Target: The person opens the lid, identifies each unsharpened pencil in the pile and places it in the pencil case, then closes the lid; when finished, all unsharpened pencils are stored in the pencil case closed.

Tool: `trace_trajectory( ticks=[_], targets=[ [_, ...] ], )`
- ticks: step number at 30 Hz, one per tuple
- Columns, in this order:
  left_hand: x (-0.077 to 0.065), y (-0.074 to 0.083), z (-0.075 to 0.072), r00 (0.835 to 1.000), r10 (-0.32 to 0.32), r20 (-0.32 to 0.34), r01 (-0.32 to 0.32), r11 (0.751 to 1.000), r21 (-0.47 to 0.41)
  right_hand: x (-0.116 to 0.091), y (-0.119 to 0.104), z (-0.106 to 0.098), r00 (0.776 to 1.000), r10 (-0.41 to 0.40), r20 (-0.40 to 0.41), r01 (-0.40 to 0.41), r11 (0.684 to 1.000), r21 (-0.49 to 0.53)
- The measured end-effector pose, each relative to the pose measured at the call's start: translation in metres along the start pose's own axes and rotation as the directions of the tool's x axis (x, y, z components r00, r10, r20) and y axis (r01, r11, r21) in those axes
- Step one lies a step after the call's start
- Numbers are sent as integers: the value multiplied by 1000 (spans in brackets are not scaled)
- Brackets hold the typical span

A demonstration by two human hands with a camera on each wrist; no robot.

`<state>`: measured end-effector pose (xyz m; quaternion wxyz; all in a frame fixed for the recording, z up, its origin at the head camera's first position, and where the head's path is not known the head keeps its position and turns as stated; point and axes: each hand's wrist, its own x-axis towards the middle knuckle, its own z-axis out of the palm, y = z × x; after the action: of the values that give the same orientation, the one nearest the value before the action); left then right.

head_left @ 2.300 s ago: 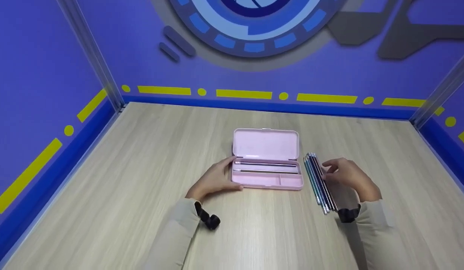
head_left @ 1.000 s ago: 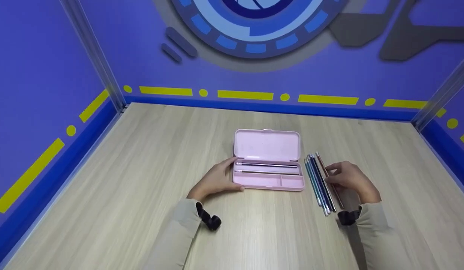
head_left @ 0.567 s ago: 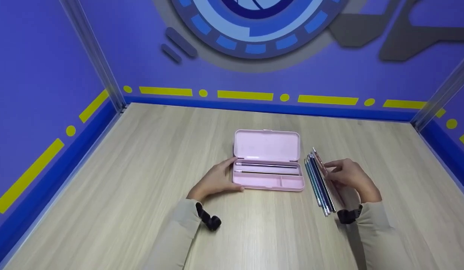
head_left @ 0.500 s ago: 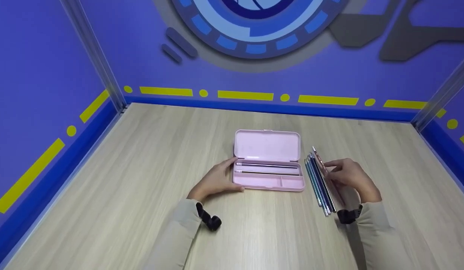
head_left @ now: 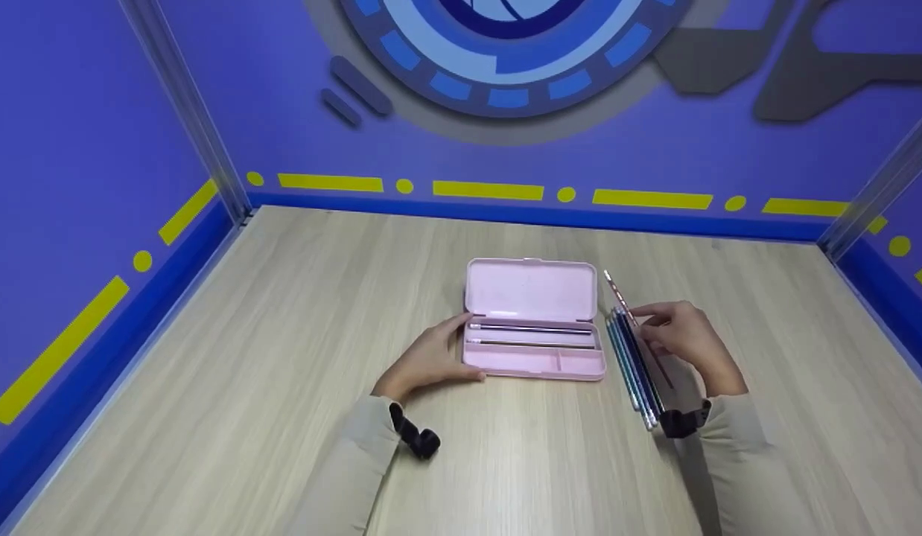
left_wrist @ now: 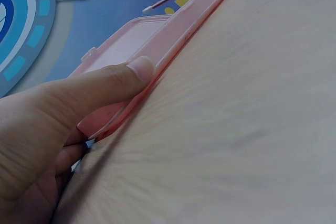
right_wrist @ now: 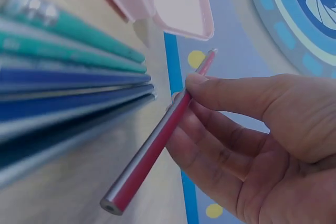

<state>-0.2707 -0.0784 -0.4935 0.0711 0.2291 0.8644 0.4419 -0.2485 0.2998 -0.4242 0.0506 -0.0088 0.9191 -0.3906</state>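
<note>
A pink pencil case [head_left: 528,363] lies with its lid raised on the table, two pencils [head_left: 532,328] in its long rear compartment. My left hand [head_left: 429,356] grips the case's left end, thumb along the front wall in the left wrist view. On the right, my right hand [head_left: 681,335] pinches a red and silver striped pencil [right_wrist: 152,145] between thumb and fingers. That pencil is tilted, its far end raised toward the back. Just left of this hand lies a row of several green, blue and dark pencils [head_left: 631,365], side by side on the table.
The wooden table [head_left: 319,298] is bounded by blue-purple panels [head_left: 506,156] at the back and sides. The case's front compartments, split by a small divider [head_left: 558,360], hold nothing. Black wrist cameras [head_left: 422,442] sit at both cuffs.
My right hand has drawn the red pencil away from the right side of the row, lifted it and moved it back and slightly left. The left hand stays on the case.
</note>
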Motion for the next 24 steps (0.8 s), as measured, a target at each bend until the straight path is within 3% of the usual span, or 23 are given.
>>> trace_trajectory(
  ticks=[7,16,24],
  targets=[
    [-1,1,0,1000,-1,0,1,1000,-2,2,-12,4,997,-68,-32,68,998,-17],
    [-1,1,-1,1000,-12,8,12,1000,-7,10,-28,11,992,-122,-18,120,988,-101],
    [0,-1,0,1000,19,-5,-19,1000,-2,19,-45,21,964,-263,42,266,953,-145]
  ],
)
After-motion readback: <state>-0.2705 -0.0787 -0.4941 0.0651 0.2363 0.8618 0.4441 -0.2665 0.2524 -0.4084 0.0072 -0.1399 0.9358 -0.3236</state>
